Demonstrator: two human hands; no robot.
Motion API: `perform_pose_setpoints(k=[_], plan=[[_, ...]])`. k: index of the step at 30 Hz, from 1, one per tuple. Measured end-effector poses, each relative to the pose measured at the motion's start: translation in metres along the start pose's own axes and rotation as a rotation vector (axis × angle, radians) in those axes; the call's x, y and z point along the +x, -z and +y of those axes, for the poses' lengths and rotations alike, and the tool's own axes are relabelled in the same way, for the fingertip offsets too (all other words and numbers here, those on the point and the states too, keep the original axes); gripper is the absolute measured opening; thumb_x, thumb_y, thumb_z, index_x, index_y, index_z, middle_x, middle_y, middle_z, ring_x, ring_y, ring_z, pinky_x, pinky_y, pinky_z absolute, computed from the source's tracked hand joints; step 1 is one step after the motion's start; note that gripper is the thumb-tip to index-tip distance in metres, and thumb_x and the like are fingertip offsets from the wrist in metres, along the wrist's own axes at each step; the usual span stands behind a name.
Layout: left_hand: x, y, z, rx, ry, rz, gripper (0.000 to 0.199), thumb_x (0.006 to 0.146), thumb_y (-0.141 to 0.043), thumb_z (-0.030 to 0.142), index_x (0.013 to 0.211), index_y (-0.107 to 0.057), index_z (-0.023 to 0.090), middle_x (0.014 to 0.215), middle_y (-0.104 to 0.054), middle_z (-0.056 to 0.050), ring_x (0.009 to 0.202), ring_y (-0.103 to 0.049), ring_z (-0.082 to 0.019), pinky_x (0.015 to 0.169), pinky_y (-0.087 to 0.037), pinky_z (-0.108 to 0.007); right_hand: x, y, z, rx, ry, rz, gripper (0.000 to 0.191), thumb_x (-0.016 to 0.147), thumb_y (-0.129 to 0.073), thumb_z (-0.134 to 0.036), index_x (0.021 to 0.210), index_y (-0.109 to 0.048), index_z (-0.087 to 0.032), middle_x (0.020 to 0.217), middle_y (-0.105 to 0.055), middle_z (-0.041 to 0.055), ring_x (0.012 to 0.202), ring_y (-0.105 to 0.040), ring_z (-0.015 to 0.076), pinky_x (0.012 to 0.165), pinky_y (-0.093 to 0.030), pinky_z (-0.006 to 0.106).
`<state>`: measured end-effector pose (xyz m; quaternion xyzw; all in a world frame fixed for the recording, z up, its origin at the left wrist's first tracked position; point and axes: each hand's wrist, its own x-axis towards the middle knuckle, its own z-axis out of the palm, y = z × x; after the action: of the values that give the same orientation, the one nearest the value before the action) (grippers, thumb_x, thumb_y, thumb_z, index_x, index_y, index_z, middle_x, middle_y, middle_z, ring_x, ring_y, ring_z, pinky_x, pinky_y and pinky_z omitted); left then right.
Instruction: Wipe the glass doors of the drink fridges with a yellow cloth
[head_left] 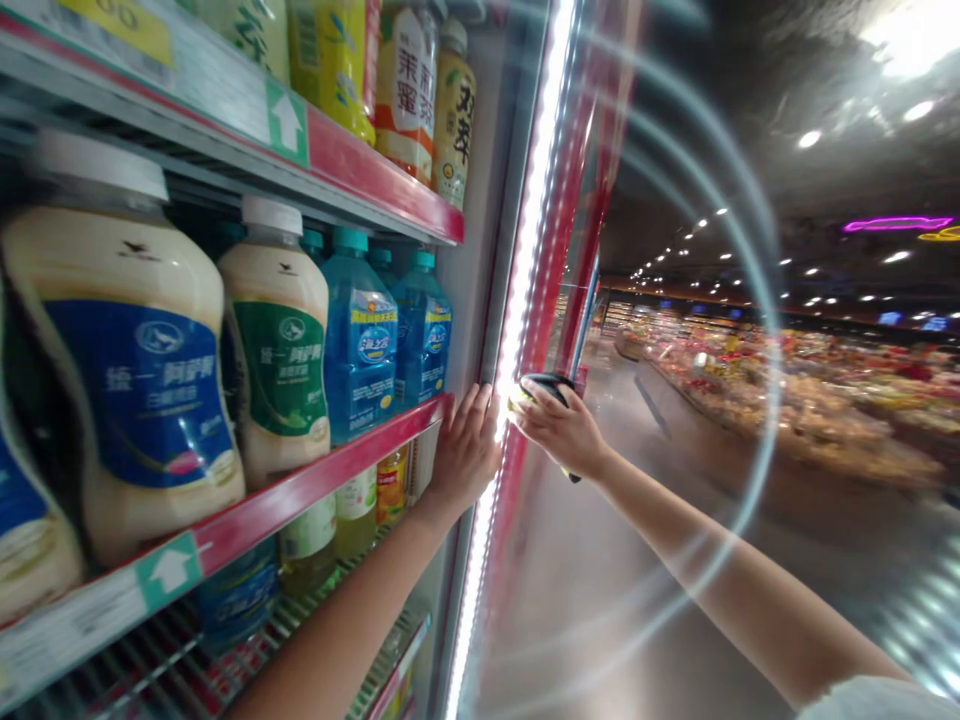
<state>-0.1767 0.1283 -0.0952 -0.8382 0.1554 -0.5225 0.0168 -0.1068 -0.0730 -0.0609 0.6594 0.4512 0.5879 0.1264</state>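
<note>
My left hand (pixel 469 447) lies with its fingers stretched out against the inner side frame of a drinks cooler, at the end of the middle shelf (pixel 337 455). It holds nothing that I can see. My right hand (pixel 564 428) is closed over a small black-and-yellow object (pixel 551 384), whose kind I cannot make out. That object is at the edge of the bright LED strip (pixel 525 300) on the cooler's upright. Blue bottles (pixel 424 330) with teal caps stand on the shelf just left of my left hand.
Large milk tea bottles with a blue label (pixel 150 370) and a green label (pixel 281 365) fill the shelf's left side. More drinks stand on the upper shelf (pixel 375 165) and below. Right of the upright are a smooth floor (pixel 600 580) and blurred produce displays (pixel 787 420).
</note>
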Motion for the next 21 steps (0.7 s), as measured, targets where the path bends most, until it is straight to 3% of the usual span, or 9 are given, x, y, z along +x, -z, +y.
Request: perform_pose_setpoints(k=[4, 8, 11, 17, 21], plan=[[0.000, -0.003, 0.002, 0.000, -0.023, 0.044, 0.071, 0.093, -0.054, 0.014, 0.160, -0.029, 0.011, 0.159, -0.047, -0.021, 0.154, -0.034, -0.034, 0.125, -0.031, -0.058, 0.016, 0.004, 0.013, -0.017, -0.221, 0.063, 0.035, 0.108, -0.046, -0.025, 0.139, -0.061, -0.032, 0.148, -0.063, 0.0004, 0.150, -0.039, 0.0226, 0.121, -0.025, 0.046], [-0.004, -0.005, 0.002, -0.015, -0.038, 0.041, 0.072, 0.092, -0.055, 0.013, 0.160, -0.029, 0.013, 0.159, -0.047, -0.021, 0.154, -0.035, -0.034, 0.123, -0.035, -0.058, 0.011, 0.007, 0.006, 0.043, -0.108, 0.066, 0.035, 0.107, -0.049, -0.024, 0.137, -0.064, -0.031, 0.143, -0.067, -0.0008, 0.142, -0.049, 0.0213, 0.117, -0.033, 0.042], [-0.003, -0.005, 0.000, -0.008, -0.021, 0.049, 0.076, 0.092, -0.053, 0.011, 0.162, -0.025, 0.014, 0.160, -0.046, -0.020, 0.154, -0.036, -0.033, 0.123, -0.034, -0.058, 0.019, 0.005, 0.011, 0.117, -0.155, 0.139, 0.034, 0.104, -0.054, -0.023, 0.134, -0.068, -0.034, 0.140, -0.069, -0.0005, 0.140, -0.051, 0.0223, 0.113, -0.041, 0.039], [0.009, -0.003, -0.003, 0.044, -0.017, 0.082, 0.077, 0.091, -0.053, 0.010, 0.162, -0.023, 0.010, 0.160, -0.045, -0.022, 0.153, -0.037, -0.034, 0.123, -0.035, -0.059, 0.083, -0.006, 0.043, 0.144, -0.152, 0.143, 0.039, 0.103, -0.055, -0.021, 0.138, -0.066, -0.035, 0.150, -0.061, -0.0007, 0.147, -0.045, 0.0251, 0.117, -0.044, 0.044], [0.016, -0.002, -0.007, 0.051, -0.018, 0.071, 0.074, 0.088, -0.055, 0.008, 0.158, -0.032, 0.012, 0.159, -0.047, -0.020, 0.153, -0.037, -0.034, 0.123, -0.036, -0.058, 0.135, -0.011, 0.085, 0.153, -0.198, 0.148, 0.041, 0.103, -0.053, -0.020, 0.139, -0.064, -0.035, 0.152, -0.058, 0.0002, 0.150, -0.040, 0.0262, 0.121, -0.042, 0.048]])
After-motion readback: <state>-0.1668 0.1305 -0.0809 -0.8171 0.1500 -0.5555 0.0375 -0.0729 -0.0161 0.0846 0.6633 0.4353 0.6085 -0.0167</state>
